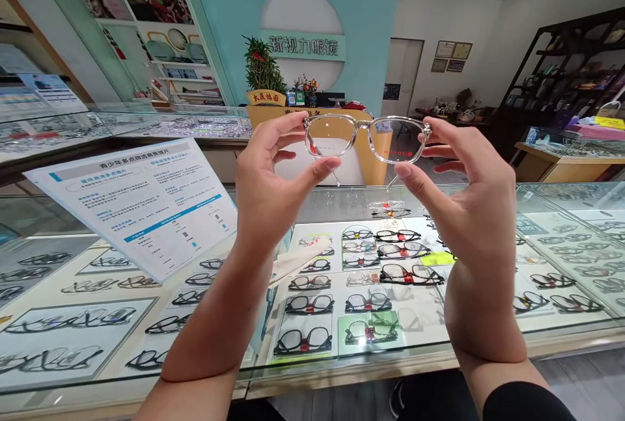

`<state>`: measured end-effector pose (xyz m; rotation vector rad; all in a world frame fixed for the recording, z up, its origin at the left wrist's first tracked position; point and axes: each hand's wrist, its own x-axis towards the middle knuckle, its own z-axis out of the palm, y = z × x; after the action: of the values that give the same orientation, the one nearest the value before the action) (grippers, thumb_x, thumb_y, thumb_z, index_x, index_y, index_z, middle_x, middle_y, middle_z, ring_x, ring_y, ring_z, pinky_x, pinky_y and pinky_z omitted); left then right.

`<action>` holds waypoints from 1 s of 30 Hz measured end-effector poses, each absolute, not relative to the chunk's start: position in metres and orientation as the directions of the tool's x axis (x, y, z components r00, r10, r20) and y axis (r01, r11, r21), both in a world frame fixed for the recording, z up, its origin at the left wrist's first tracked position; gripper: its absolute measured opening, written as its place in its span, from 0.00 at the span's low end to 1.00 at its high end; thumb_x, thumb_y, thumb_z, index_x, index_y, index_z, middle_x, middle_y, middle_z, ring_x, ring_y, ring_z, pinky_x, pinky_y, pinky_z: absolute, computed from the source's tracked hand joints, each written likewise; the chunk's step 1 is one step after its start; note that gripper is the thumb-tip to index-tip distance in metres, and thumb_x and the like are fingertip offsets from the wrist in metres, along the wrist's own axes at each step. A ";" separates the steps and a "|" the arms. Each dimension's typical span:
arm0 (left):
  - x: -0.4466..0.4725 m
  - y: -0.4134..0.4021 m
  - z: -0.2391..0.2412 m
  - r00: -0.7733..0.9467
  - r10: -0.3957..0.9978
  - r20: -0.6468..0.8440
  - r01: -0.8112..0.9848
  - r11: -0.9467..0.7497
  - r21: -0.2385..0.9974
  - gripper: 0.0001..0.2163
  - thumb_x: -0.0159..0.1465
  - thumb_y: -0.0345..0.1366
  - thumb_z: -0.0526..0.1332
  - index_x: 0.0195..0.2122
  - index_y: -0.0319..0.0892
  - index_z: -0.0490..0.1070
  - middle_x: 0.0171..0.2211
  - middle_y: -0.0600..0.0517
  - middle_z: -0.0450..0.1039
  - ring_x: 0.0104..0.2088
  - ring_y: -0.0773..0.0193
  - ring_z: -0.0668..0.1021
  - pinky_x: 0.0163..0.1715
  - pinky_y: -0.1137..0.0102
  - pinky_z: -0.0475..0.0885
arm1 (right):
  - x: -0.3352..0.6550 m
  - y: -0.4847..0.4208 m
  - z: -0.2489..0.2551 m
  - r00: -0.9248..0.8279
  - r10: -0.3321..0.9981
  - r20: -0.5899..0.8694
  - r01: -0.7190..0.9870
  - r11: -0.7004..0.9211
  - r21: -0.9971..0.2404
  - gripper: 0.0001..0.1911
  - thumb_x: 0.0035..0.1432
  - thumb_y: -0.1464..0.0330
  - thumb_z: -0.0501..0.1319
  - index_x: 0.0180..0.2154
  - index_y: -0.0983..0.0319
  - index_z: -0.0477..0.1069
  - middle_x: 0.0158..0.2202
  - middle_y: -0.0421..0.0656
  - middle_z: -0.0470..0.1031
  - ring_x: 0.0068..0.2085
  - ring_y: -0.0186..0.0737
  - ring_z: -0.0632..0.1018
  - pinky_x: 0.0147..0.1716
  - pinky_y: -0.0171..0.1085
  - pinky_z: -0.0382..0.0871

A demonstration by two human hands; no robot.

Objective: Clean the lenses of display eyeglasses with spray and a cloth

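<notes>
A pair of clear-framed glasses [367, 138] is held up at eye level above a glass display counter [342, 343]. My left hand [273, 174] pinches the left end of the frame between thumb and fingers. My right hand [463, 187] grips the right end the same way. The lenses face me, and the temples hang down behind the frame. Below, rows of dark-framed glasses [381, 271] lie on trays inside the counter.
A printed information sheet [141, 203] stands tilted on the counter at the left. More glass showcases run along the left and right. A reception desk [312, 141] with a potted plant [261, 69] stands behind, before a teal wall. Dark shelving [571, 69] fills the far right.
</notes>
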<state>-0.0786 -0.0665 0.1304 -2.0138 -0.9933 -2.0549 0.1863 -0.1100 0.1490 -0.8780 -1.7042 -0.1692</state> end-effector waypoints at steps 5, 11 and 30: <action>-0.081 -0.067 0.129 -0.096 0.299 0.950 0.558 -0.774 0.300 0.36 0.59 0.68 0.74 0.63 0.57 0.77 0.55 0.46 0.84 0.54 0.45 0.86 0.46 0.49 0.85 | 0.185 -0.100 0.147 -0.123 0.467 0.876 0.641 0.711 -0.288 0.28 0.73 0.51 0.65 0.69 0.49 0.74 0.57 0.50 0.83 0.57 0.59 0.85 0.56 0.60 0.83; -0.074 -0.071 0.129 -0.141 0.207 0.968 0.651 -0.717 0.248 0.34 0.59 0.67 0.75 0.61 0.57 0.77 0.54 0.48 0.82 0.51 0.46 0.85 0.45 0.45 0.82 | 0.183 -0.091 0.144 -0.141 0.533 0.834 0.656 0.681 -0.325 0.35 0.69 0.44 0.67 0.69 0.52 0.74 0.57 0.53 0.84 0.55 0.62 0.85 0.53 0.62 0.83; -0.056 -0.082 0.125 -0.116 0.140 0.983 0.655 -0.733 0.181 0.35 0.56 0.63 0.78 0.61 0.58 0.76 0.54 0.47 0.76 0.55 0.45 0.79 0.55 0.45 0.79 | 0.186 -0.079 0.144 -0.179 0.598 0.781 0.634 0.677 -0.373 0.30 0.69 0.46 0.68 0.65 0.53 0.78 0.57 0.53 0.86 0.53 0.60 0.86 0.52 0.59 0.84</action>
<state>-0.0558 -0.0818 0.1254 -1.7908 -0.8768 -1.9076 0.1864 -0.0789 0.1443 -0.9705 -1.8569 -0.0430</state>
